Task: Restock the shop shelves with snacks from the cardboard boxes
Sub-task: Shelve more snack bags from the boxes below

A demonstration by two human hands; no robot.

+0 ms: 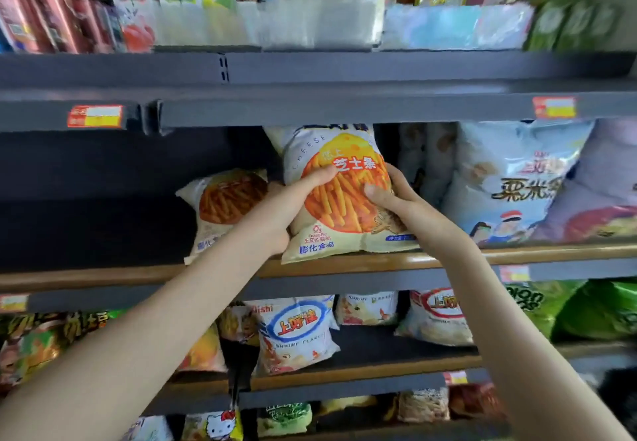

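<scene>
A cheese-stick bag is held upright at the front of the middle shelf, its lower seam on or just above the wooden front lip; which of the two cannot be told. It is gripped on both sides: the left hand is wrapped round its left edge, thumb laid across the printed front and fingers hidden behind; the right hand is closed on its right edge, thumb pressed into the front and fingers curled round the side. A second bag of the same sort is seen leaning just to the left, partly behind the left hand; a pale blue bag stands further right. The top of the held bag is hidden by the shelf above. The bag is judged to be light, puffed with air and soft, with a slick film skin; its contents are likely brittle and would be crushed by a hard squeeze. It is best taken by the side edges or crimped seams, with gentle pressure; a grip on the swollen middle may slip. If it is let go so near the lip, it could topple forward.
</scene>
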